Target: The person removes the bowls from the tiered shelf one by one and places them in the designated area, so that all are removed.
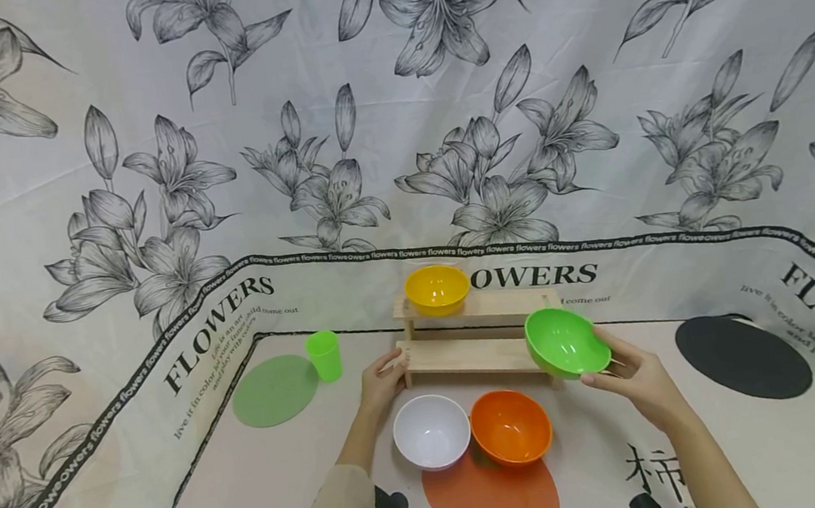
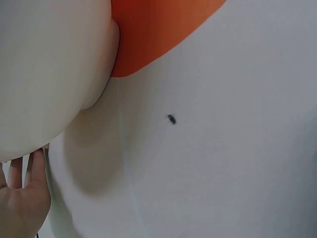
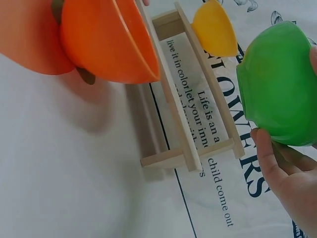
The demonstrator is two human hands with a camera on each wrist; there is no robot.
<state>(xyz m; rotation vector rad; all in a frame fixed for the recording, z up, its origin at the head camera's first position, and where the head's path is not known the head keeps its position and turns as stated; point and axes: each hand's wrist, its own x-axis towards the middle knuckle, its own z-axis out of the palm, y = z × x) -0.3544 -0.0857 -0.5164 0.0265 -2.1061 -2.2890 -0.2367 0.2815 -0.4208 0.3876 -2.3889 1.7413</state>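
Observation:
My right hand (image 1: 636, 379) grips a green bowl (image 1: 564, 342) by its right side, thumb below and fingers behind. The bowl is held up tilted before the right end of a two-tier wooden shelf (image 1: 464, 355). In the right wrist view the thumb presses near the base of the green bowl (image 3: 280, 84). My left hand (image 1: 383, 382) holds the left end of the lower shelf board; in the left wrist view a white bowl (image 2: 44, 64) partly hides its fingers. A yellow bowl (image 1: 438, 291) sits at the left of the top board.
The white bowl (image 1: 431, 432) and an orange bowl (image 1: 511, 428) stand side by side in front of the shelf, by an orange printed shape (image 1: 492, 504). A green cup (image 1: 324, 356) stands at the left, beside a green printed circle (image 1: 275, 391). Flowered cloth (image 1: 341, 203) hangs behind.

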